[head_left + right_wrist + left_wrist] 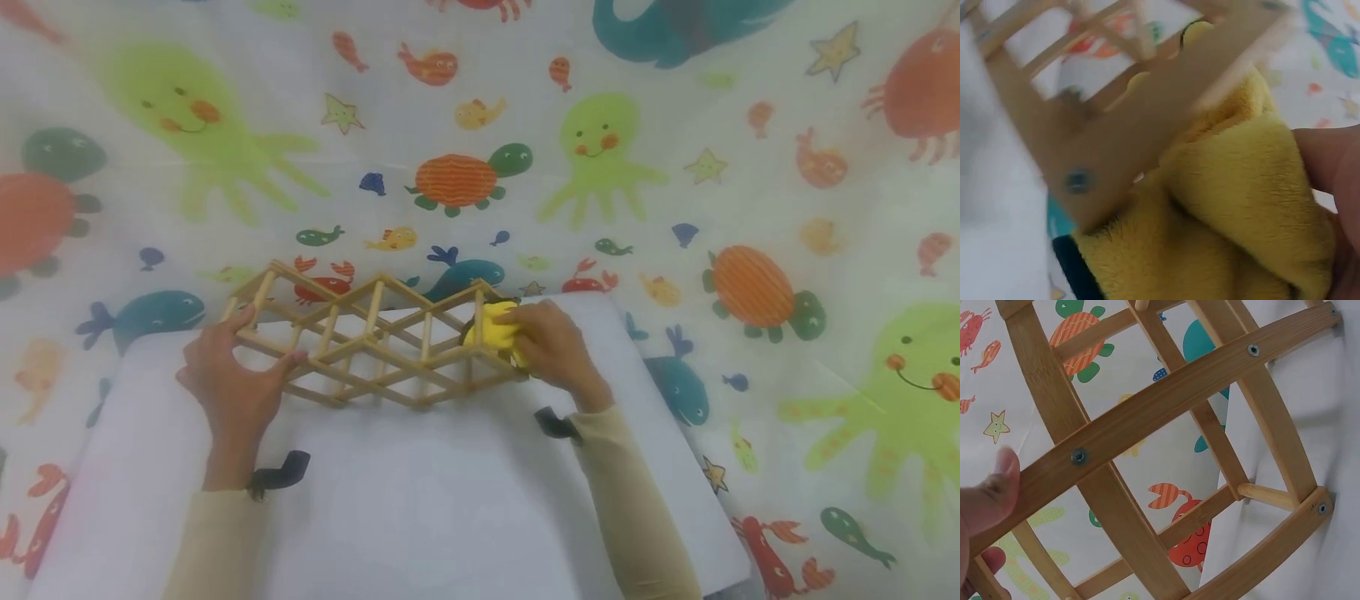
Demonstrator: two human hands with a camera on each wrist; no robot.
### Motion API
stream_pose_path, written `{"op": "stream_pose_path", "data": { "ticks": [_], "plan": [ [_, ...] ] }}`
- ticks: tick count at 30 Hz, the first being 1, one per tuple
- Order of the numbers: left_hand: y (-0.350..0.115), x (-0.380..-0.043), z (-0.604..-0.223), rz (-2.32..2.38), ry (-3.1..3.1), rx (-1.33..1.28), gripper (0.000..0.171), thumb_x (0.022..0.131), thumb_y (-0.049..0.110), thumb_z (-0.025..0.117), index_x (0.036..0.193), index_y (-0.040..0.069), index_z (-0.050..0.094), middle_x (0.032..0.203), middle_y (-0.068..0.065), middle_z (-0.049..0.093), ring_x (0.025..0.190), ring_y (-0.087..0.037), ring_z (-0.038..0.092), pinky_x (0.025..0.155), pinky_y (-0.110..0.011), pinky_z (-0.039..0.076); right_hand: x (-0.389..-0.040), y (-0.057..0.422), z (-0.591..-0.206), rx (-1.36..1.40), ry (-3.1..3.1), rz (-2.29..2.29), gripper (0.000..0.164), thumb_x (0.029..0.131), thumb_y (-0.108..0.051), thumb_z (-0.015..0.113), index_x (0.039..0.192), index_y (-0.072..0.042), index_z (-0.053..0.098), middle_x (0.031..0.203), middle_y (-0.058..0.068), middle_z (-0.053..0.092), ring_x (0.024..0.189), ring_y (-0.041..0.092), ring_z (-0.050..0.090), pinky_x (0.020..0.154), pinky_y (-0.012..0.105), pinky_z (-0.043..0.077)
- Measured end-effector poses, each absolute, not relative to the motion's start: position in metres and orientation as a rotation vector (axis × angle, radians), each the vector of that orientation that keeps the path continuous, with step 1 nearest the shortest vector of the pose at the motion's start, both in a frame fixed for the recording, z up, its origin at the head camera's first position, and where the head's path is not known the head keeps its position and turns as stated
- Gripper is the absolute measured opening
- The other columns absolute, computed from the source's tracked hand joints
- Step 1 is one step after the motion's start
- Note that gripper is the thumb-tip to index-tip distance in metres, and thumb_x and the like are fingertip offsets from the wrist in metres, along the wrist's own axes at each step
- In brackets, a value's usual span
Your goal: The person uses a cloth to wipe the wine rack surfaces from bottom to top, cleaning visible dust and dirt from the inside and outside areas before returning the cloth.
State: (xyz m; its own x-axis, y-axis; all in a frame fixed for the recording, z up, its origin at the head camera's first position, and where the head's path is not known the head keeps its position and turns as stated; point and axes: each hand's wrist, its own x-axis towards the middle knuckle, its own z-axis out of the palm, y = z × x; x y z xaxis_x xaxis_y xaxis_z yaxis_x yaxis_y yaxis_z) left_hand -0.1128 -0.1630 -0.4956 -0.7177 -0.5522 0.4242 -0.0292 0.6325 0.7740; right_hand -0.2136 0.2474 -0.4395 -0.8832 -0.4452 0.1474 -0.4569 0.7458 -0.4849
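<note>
A folding wooden lattice rack (371, 337), made of slats and dowels in diamond cells, is held slanted above the white table. My left hand (232, 367) grips its left end. In the left wrist view the thumb lies against a slat (1166, 387) fastened with metal rivets, and a fingertip shows below it. My right hand (551, 342) holds a yellow cloth (495, 327) against the rack's right end. In the right wrist view the fluffy yellow cloth with dark edging is bunched around the slats, which are blurred there. The fingertips of that hand are partly hidden by the cloth.
The white tabletop (420, 500) lies under the rack and forearms. Behind and around it hangs a white sheet (420, 142) printed with sea animals. Black straps (281, 472) are at both wrists, below beige sleeves.
</note>
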Motion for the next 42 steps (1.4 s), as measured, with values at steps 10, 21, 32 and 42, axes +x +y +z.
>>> {"op": "stream_pose_path", "data": {
  "ticks": [10, 21, 32, 42],
  "plan": [
    [-0.159, -0.118, -0.494, -1.014, -2.193, 0.496, 0.089, 0.068, 0.037, 0.101, 0.147, 0.024, 0.064, 0.148, -0.011, 0.065, 0.138, -0.041, 0.047, 0.106, -0.06, 0.017, -0.229, 0.242, -0.432, 0.858, -3.257, 0.827, 0.022, 0.094, -0.014, 0.067, 0.11, -0.024, 0.079, 0.1, -0.003, 0.071, 0.093, 0.023, 0.061, 0.081, 0.037, 0.054],
    [-0.161, -0.117, -0.49, -1.049, -2.236, 0.48, 0.084, 0.076, 0.037, 0.097, 0.151, 0.024, 0.06, 0.153, -0.011, 0.061, 0.143, -0.04, 0.044, 0.113, -0.065, 0.014, -0.226, 0.261, -0.428, 0.607, -2.552, 1.236, 0.034, 0.095, 0.005, 0.063, 0.119, -0.012, 0.079, 0.126, 0.009, 0.077, 0.11, 0.03, 0.07, 0.096, 0.044, 0.057],
    [-0.167, -0.119, -0.496, -1.094, -2.213, 0.453, 0.082, 0.08, 0.039, 0.094, 0.152, 0.025, 0.057, 0.157, -0.006, 0.058, 0.147, -0.035, 0.041, 0.112, -0.062, 0.013, -0.241, 0.23, -0.45, 0.701, -2.678, 0.878, 0.032, 0.094, -0.002, 0.064, 0.12, -0.01, 0.08, 0.123, 0.008, 0.079, 0.113, 0.032, 0.069, 0.101, 0.046, 0.055],
    [-0.168, -0.118, -0.496, -1.097, -2.227, 0.436, 0.081, 0.083, 0.032, 0.091, 0.155, 0.026, 0.054, 0.159, -0.006, 0.055, 0.149, -0.035, 0.039, 0.111, -0.062, 0.014, -0.239, 0.229, -0.439, 0.679, -2.852, 0.732, 0.03, 0.093, -0.005, 0.064, 0.115, -0.014, 0.083, 0.117, 0.004, 0.079, 0.105, 0.027, 0.065, 0.099, 0.046, 0.053]
  ]
}}
